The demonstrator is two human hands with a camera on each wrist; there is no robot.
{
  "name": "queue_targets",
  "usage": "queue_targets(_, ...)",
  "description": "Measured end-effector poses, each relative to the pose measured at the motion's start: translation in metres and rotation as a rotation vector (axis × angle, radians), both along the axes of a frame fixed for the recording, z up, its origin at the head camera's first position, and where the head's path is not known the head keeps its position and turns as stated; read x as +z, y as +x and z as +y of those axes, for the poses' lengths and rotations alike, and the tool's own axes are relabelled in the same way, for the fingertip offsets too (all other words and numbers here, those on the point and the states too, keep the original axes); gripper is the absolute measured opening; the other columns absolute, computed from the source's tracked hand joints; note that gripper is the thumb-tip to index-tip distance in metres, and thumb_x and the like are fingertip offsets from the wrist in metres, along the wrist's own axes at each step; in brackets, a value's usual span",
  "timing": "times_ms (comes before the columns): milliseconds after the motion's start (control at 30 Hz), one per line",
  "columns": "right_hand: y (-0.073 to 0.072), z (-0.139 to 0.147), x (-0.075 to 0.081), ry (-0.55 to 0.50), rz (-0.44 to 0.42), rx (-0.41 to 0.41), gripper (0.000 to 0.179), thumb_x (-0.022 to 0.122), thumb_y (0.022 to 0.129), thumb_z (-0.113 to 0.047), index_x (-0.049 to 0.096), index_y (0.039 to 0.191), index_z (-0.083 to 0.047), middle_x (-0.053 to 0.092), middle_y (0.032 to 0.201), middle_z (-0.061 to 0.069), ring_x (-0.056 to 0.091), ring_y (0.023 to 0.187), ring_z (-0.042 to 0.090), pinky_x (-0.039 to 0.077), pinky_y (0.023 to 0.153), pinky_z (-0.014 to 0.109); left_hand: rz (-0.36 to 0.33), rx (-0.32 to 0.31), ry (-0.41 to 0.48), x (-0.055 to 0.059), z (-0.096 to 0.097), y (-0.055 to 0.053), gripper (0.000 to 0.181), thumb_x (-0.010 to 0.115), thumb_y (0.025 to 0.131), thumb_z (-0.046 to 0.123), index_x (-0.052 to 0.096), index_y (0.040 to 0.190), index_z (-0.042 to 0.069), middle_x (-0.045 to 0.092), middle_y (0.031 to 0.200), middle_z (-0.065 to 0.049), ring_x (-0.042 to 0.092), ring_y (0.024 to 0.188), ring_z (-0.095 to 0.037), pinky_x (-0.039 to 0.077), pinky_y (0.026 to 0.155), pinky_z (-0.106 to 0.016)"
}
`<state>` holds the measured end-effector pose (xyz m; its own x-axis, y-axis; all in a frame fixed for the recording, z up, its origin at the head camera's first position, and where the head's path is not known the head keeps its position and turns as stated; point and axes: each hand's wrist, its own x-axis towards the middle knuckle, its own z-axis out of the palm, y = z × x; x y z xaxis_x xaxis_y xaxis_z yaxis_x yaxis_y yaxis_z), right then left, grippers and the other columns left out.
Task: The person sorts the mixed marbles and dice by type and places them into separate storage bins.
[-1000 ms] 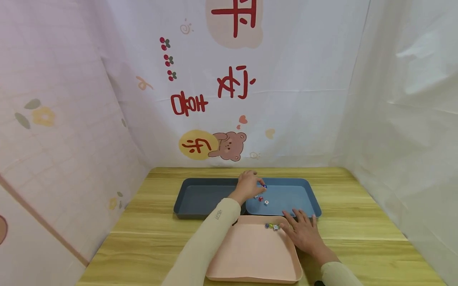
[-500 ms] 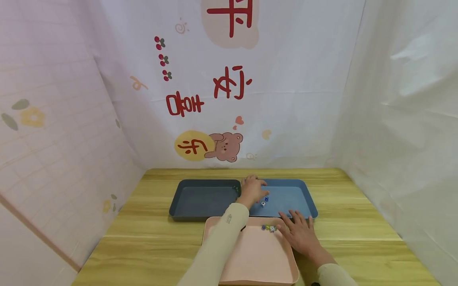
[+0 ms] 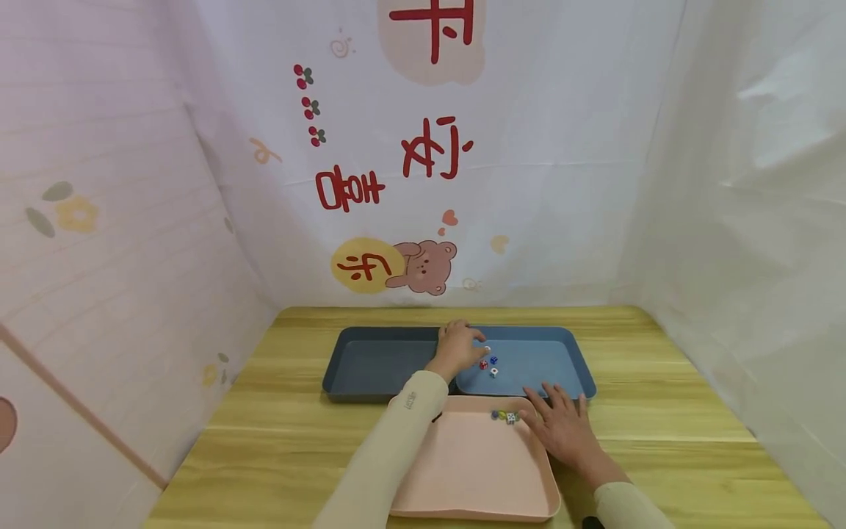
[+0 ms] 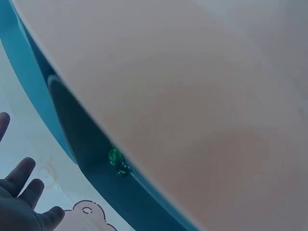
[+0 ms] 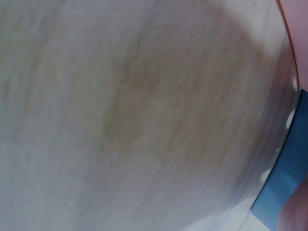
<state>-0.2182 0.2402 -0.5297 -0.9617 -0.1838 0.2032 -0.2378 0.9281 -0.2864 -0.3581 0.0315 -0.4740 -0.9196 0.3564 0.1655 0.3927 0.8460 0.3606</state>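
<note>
My left hand (image 3: 459, 347) hovers over the left end of the blue tray (image 3: 548, 360), thumb and fingers apart with nothing between them. Just right of its fingertips lie a blue die (image 3: 493, 361), a red die (image 3: 484, 364) and white dice (image 3: 493, 372). My right hand (image 3: 563, 433) spreads its fingers at the corner where the pink tray (image 3: 476, 470) meets the blue one. Near its thumb, inside the pink tray, are a white die (image 3: 511, 418), a yellow marble (image 3: 502, 415) and a dark blue marble (image 3: 495, 415).
A dark grey-blue tray (image 3: 380, 367) stands left of the blue tray, partly behind my left arm. Green marbles (image 4: 116, 161) sit in its corner in the left wrist view. Wood-grain tabletop (image 3: 264, 441) surrounds the trays, with white cloth (image 3: 555, 220) hanging behind and on both sides.
My left hand has let go of the blue die, which now lies in the blue tray with the other dice. The right hand has stayed in place.
</note>
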Motion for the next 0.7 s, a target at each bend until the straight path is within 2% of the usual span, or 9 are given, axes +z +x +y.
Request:
queue_targets(300, -0.001, 0.001, 0.000, -0.002, 0.008, 0.018, 0.057, 0.048, 0.102, -0.048, 0.051, 0.146, -0.013, 0.041, 0.148, 0.027, 0.030, 0.138, 0.052, 0.011, 0.102, 0.079, 0.026, -0.038, -0.059, 0.003, -0.012, 0.013, 0.028, 0.068, 0.094, 0.041, 0.075, 0.116, 0.024, 0.051, 0.142, -0.006, 0.042, 0.134, -0.029, 0.027, 0.113, -0.052)
queue_targets(467, -0.001, 0.002, 0.000, -0.004, 0.014, 0.011, 0.057, 0.047, 0.102, -0.048, 0.050, 0.147, -0.013, 0.041, 0.148, 0.027, 0.030, 0.138, 0.052, 0.010, 0.103, 0.079, 0.016, -0.101, -0.065, 0.001, -0.019, 0.026, 0.027, 0.071, 0.092, 0.038, 0.075, 0.115, 0.025, 0.052, 0.141, -0.007, 0.042, 0.134, -0.028, 0.029, 0.113, -0.050)
queue_targets(700, -0.001, 0.003, -0.003, -0.015, 0.014, 0.014, 0.057, 0.047, 0.102, -0.049, 0.050, 0.147, -0.013, 0.041, 0.148, 0.027, 0.029, 0.138, 0.052, 0.009, 0.102, 0.079, -0.021, -0.179, -0.049, -0.002, -0.026, 0.041, 0.022, 0.070, 0.093, 0.034, 0.076, 0.113, 0.026, 0.049, 0.144, -0.008, 0.036, 0.139, -0.030, 0.024, 0.115, -0.052)
